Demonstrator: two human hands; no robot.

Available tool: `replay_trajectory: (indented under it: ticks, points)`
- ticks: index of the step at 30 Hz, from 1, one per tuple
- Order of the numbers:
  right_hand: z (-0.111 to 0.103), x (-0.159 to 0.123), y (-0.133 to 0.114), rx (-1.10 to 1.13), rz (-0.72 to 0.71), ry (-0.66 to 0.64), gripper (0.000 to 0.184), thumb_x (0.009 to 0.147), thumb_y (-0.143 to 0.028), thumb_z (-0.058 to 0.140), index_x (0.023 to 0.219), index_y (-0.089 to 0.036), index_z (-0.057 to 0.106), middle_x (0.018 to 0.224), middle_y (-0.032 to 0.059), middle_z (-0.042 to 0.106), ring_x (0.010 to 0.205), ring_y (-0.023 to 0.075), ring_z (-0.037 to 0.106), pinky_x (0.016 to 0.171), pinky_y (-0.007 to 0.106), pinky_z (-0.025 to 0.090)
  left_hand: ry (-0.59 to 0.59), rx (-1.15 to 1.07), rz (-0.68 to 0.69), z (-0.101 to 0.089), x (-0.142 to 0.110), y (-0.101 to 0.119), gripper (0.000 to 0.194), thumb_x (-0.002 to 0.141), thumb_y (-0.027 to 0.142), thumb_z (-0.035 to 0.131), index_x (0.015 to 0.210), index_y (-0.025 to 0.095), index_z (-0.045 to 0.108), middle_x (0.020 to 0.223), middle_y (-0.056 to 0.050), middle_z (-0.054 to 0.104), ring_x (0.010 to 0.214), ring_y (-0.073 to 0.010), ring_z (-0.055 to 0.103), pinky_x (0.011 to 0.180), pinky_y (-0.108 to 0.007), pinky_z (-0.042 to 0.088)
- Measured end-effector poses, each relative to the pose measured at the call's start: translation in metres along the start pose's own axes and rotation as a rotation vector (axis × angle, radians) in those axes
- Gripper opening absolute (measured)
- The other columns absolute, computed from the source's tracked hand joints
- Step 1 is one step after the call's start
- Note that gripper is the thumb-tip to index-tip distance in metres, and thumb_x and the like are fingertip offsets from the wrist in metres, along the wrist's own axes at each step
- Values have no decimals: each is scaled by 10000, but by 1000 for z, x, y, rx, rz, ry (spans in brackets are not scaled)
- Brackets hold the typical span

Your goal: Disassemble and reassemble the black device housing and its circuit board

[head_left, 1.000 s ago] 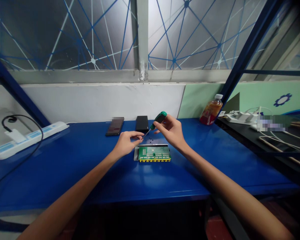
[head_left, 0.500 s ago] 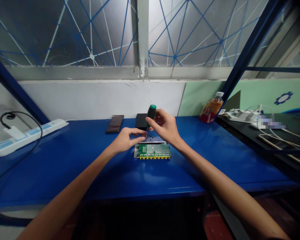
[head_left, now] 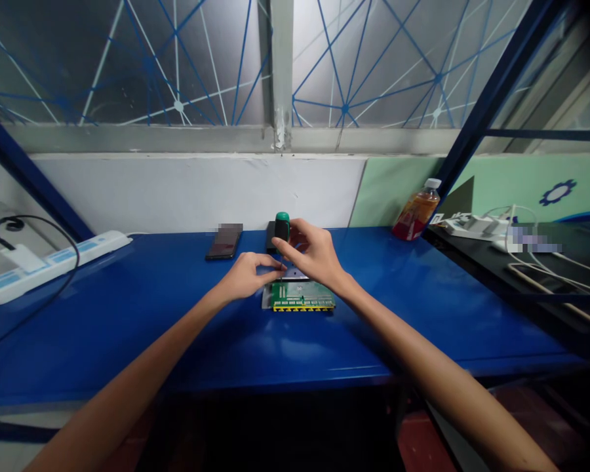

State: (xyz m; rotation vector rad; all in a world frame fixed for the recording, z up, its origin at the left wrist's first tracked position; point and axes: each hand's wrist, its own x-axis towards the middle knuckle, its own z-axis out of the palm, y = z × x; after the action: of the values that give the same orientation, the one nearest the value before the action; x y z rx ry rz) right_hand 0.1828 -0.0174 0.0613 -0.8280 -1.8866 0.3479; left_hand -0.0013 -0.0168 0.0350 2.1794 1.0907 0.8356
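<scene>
A green circuit board [head_left: 302, 296] with a yellow front edge lies in a metal tray on the blue table [head_left: 128, 314]. My right hand [head_left: 311, 254] grips a green-handled screwdriver [head_left: 281, 229], held nearly upright with its tip at the board's far left corner. My left hand [head_left: 246, 275] rests just left of the board, fingers curled in a pinch by the screwdriver's tip; what it pinches is too small to make out.
Two dark phones [head_left: 225, 241] lie behind the board near the wall. A white power strip [head_left: 49, 261] with a black cable sits at the far left. An orange drink bottle [head_left: 415, 211] stands at the right, beside a black shelf with chargers [head_left: 476, 227].
The screwdriver swung from a slant to nearly upright and moved left, down to the board's far corner. My left hand stayed beside the board.
</scene>
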Motion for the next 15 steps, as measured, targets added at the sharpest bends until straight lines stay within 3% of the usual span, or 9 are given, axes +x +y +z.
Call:
replay_trajectory:
  ticks: [15]
  points:
    - [-1, -9, 1, -4, 20, 10, 266, 877, -452, 556, 940, -195, 569, 713, 8, 590, 636, 140, 562, 611, 287, 468, -31, 45, 23, 1, -1, 5, 176, 804, 274, 626, 885, 205, 767, 959, -74, 756, 940, -240, 687, 897, -368, 494]
